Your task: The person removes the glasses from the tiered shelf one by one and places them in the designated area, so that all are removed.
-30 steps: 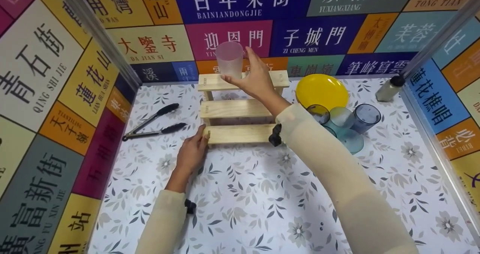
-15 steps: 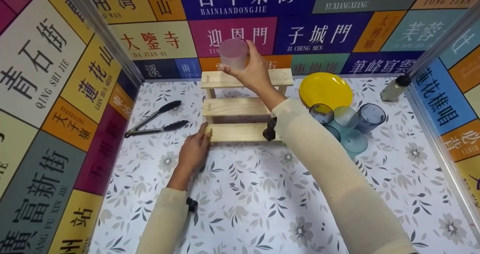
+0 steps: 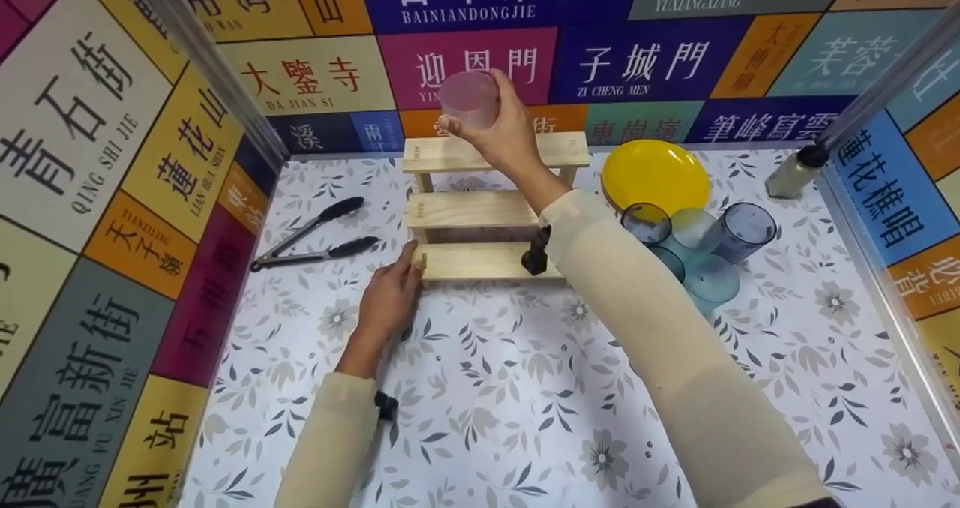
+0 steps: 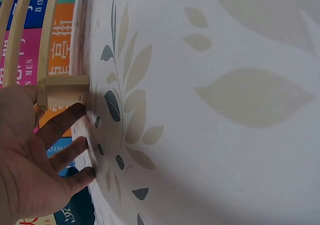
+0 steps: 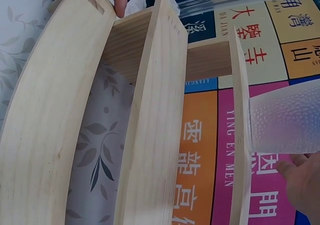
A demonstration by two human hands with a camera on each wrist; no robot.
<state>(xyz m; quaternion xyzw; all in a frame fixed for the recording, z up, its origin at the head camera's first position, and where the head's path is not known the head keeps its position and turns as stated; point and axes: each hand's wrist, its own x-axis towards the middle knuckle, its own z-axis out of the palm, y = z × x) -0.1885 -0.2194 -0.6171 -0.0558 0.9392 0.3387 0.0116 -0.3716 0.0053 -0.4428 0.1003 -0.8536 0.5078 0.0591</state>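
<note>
My right hand [image 3: 504, 134] holds a clear frosted cup [image 3: 463, 103] between thumb and fingers at the top step of a three-step wooden rack [image 3: 472, 208]. In the right wrist view the textured cup [image 5: 287, 119] stands with its base at the top board's edge. My left hand [image 3: 388, 298] grips the left end of the lowest step. In the left wrist view, that hand [image 4: 37, 155] has several fingers spread beside the board's end, its thumb mostly hidden. The right wrist view shows its fingertips [image 5: 117, 0] at the board's corner.
Black-tipped tongs [image 3: 315, 238] lie spread left of the rack. To the right are a yellow plate [image 3: 655, 174], a blue-grey glass [image 3: 744, 234], a teal goblet [image 3: 712, 279] and other tinted glasses. A dark-capped bottle [image 3: 796, 172] stands back right. Printed walls [image 3: 637, 65] surround the floral-covered table [image 3: 510, 403].
The cup in my right hand has shifted slightly back and right over the top step, and less of its side shows. The left hand keeps its place on the rack. The head view has shifted slightly.
</note>
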